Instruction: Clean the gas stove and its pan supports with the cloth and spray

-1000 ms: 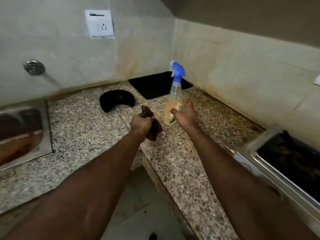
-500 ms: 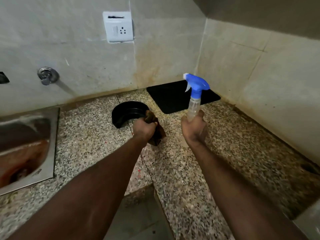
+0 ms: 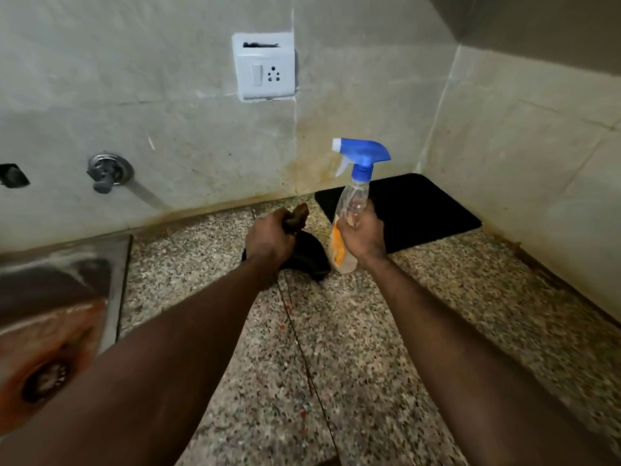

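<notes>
Left hand [image 3: 268, 242] clutches the cloth [image 3: 297, 215], right hand [image 3: 363, 232] grips the spray bottle [image 3: 353, 193] mid-body: hold it upright, slide a finger to the trigger [image 3: 342, 168].

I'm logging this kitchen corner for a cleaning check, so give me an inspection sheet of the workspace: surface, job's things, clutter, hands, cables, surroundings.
Surface: speckled granite countertop, a seam across it, a few red specks.
Job's things: brown cloth, bunched; spray bottle with blue trigger head and orange label, tilted; gas stove not in view.
Clutter: black curved piece on the counter, partly hidden behind the left hand; black mat lying flat in the corner.
Grippers: left hand grips the cloth; right hand grips the bottle round its body.
Cables: nothing seen.
Surroundings: steel sink at left, tap and switch socket on the stained back wall.
</notes>
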